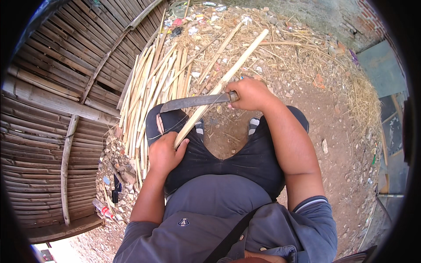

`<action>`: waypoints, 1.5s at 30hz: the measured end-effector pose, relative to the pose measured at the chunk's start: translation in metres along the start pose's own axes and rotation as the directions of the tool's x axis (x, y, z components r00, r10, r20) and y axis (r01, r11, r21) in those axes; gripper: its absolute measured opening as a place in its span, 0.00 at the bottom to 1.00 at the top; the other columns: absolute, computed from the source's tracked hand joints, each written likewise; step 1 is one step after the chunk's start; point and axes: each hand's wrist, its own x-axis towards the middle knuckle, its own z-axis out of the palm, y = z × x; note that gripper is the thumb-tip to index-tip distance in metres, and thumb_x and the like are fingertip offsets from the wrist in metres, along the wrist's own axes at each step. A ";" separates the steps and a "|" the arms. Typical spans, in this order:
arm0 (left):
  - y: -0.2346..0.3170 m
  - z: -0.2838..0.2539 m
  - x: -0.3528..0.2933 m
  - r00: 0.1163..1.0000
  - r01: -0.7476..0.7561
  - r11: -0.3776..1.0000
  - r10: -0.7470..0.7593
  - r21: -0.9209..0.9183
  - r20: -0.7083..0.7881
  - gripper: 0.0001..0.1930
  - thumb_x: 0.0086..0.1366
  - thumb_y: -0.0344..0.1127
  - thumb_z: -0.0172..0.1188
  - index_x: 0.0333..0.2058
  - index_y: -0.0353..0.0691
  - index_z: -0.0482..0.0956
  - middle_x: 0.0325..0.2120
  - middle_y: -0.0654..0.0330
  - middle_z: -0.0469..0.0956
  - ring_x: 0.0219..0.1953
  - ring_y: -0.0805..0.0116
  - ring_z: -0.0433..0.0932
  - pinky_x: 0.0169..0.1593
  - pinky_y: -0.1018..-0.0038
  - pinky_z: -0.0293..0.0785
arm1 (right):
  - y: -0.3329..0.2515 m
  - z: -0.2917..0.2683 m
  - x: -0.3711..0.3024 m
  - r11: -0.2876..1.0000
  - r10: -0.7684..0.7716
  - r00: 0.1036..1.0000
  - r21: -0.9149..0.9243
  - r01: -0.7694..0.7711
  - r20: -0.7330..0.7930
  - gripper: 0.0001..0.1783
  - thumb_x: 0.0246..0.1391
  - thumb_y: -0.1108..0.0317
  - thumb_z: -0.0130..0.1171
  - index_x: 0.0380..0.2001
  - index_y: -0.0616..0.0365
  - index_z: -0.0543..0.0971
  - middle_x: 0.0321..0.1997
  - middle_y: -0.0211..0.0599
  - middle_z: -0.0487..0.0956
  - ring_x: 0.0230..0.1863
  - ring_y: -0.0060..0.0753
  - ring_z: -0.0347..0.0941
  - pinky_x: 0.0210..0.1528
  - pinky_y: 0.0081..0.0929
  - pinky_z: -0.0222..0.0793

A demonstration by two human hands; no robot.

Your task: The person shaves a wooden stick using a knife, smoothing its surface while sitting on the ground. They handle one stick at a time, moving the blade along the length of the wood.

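Note:
My left hand is closed round the near end of a long pale split-bamboo strip, by my left knee. The strip slants away to the far right. In my right hand is the wooden handle of a machete, its broad grey blade pointing left across the strip. Blade and strip meet or overlap just left of the handle; whether the edge cuts in cannot be seen. A thin dark strand runs near the blade and my left hand.
Many split strips lie piled left of my knees, beside a bamboo slat wall. Litter and shavings cover the far ground. A plastic bottle lies at lower left; straw is heaped at right near a grey panel.

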 end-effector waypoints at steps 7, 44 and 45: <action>0.001 0.000 0.001 1.000 -0.007 1.000 0.007 0.000 0.011 0.16 0.67 0.48 0.74 0.36 0.40 0.85 0.26 0.51 0.84 0.30 0.45 0.85 0.35 0.54 0.80 | 0.001 -0.001 -0.001 1.000 0.012 0.999 0.010 -0.012 0.051 0.26 0.47 0.50 0.81 0.49 0.41 0.87 0.41 0.40 0.89 0.51 0.53 0.86 0.53 0.54 0.79; 0.001 0.003 0.001 0.999 -0.035 0.999 0.036 0.027 -0.021 0.17 0.67 0.49 0.73 0.34 0.41 0.81 0.26 0.50 0.83 0.29 0.43 0.84 0.33 0.52 0.79 | 0.011 0.005 -0.001 0.990 -0.043 0.996 0.139 0.031 0.080 0.30 0.49 0.53 0.83 0.54 0.49 0.85 0.37 0.43 0.88 0.46 0.51 0.86 0.51 0.47 0.79; 0.001 0.003 0.001 0.999 -0.034 0.999 0.034 0.028 -0.019 0.17 0.67 0.49 0.73 0.34 0.41 0.81 0.26 0.50 0.83 0.29 0.43 0.84 0.33 0.52 0.79 | 0.011 0.006 -0.001 0.990 -0.045 0.996 0.138 0.033 0.083 0.31 0.49 0.53 0.83 0.54 0.49 0.85 0.37 0.43 0.88 0.46 0.51 0.86 0.51 0.47 0.79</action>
